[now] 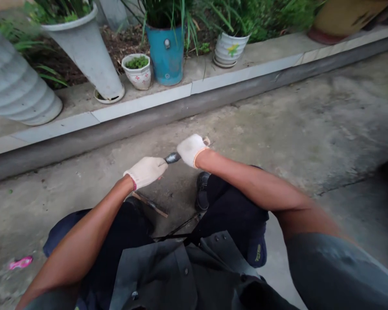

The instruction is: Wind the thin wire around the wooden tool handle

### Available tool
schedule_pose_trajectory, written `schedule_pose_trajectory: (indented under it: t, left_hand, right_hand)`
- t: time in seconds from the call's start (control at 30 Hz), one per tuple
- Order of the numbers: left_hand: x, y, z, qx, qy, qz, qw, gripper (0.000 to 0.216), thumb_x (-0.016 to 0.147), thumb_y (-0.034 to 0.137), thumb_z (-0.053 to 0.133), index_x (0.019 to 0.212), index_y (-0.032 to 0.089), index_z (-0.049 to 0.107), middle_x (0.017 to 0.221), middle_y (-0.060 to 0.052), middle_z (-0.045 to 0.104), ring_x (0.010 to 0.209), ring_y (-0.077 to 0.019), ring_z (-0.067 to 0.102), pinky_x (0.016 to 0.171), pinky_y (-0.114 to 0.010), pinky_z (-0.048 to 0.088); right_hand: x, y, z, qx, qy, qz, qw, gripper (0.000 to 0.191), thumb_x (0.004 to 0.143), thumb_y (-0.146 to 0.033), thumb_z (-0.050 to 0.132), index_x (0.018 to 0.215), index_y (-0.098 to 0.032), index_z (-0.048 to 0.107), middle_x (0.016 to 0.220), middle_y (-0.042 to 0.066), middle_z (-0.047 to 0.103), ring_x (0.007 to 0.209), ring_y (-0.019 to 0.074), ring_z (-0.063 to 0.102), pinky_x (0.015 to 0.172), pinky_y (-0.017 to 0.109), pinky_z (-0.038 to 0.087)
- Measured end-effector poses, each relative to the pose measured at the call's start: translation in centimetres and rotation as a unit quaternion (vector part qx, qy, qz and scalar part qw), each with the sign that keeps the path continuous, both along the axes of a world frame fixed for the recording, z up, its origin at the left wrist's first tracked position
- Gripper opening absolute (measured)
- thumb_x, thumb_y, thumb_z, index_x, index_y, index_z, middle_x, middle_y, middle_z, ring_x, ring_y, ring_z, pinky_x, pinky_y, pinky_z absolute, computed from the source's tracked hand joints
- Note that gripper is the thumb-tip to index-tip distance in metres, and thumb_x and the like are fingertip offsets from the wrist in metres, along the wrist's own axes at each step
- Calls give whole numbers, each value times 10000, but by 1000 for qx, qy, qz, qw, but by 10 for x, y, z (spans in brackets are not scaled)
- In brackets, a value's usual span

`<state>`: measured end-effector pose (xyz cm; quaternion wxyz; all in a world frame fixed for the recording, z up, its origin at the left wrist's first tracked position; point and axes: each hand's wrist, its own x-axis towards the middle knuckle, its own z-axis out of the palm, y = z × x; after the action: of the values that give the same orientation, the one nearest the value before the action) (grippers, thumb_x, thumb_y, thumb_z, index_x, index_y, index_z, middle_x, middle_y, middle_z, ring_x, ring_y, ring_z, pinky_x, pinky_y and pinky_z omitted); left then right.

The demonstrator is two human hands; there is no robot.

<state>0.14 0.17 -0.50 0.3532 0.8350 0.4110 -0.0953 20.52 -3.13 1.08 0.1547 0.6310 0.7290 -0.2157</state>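
Note:
Both my hands wear white cotton gloves and meet above my knees. My right hand is closed around a small dark, shiny object that sticks out toward the left. My left hand is closed with its fingertips against that object's thin left end; I cannot tell whether it grips it. A brownish stick-like tool lies on the concrete ground between my legs, below the left hand. What the dark object is cannot be made out.
A raised tiled ledge runs across ahead with several planters: a white cone pot, a small white pot, a blue pot, a ribbed white pot. A pink scrap lies at lower left.

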Motion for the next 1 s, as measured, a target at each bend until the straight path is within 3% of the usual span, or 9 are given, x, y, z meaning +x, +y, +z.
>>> schedule_pose_trajectory:
  t: [0.1, 0.23, 0.4, 0.53, 0.6, 0.8, 1.0]
  left_hand:
    - [-2, 4, 2, 13, -5, -32, 999, 409, 1057, 412, 518, 705, 244, 643, 705, -18, 698, 673, -220, 608, 663, -322, 367]
    - [-8, 8, 14, -23, -60, -38, 997, 379, 1043, 446, 530, 763, 246, 689, 763, 4, 710, 760, -212, 631, 727, -287, 429]
    - [-15, 11, 22, -85, -140, 40, 986, 424, 1016, 582, 602, 819, 222, 708, 804, -5, 707, 754, -187, 627, 690, -260, 469]
    - [-11, 10, 12, -216, -240, 99, 941, 447, 919, 636, 703, 937, 190, 714, 824, -73, 741, 691, -201, 675, 666, -299, 544]
    - [-7, 7, 5, -227, -263, 129, 929, 451, 927, 615, 709, 1004, 170, 724, 837, -90, 757, 662, -197, 686, 672, -313, 570]
    - [2, -3, -3, -151, -204, 133, 958, 356, 1065, 490, 558, 1006, 176, 715, 865, -70, 786, 680, -183, 710, 694, -292, 547]
    - [8, -8, -7, -114, -161, 106, 975, 392, 1086, 501, 450, 1086, 193, 693, 903, -48, 804, 662, -183, 726, 679, -287, 535]
  right_hand:
    - [-2, -5, 1, 7, -33, 34, 999, 281, 959, -89, 634, 1114, -75, 868, 1158, 292, 806, 1223, 431, 758, 1062, 541, 509]
    - [15, -6, 8, -4, -3, 102, 995, 236, 907, -102, 692, 1065, -126, 866, 1140, 216, 823, 1127, 340, 773, 974, 405, 512]
    - [46, -3, 25, -15, 80, 125, 989, 171, 903, -259, 739, 1034, -221, 843, 988, 76, 818, 852, 199, 707, 732, 283, 412]
    - [52, -5, 35, 14, 136, 82, 987, 224, 946, -392, 734, 1030, -192, 792, 919, 25, 778, 789, 149, 647, 688, 249, 371]
    - [49, -4, 37, 43, 151, 44, 987, 299, 976, -449, 713, 1069, -173, 777, 954, 30, 777, 825, 148, 644, 696, 238, 376]
    - [38, 10, 26, 111, 108, -81, 985, 381, 1064, -464, 589, 1203, -172, 791, 1081, 130, 809, 916, 218, 706, 740, 277, 433]
    - [27, 16, 17, 135, 2, -102, 986, 363, 1088, -308, 568, 1327, -153, 793, 1198, 217, 817, 1112, 296, 789, 874, 314, 527]
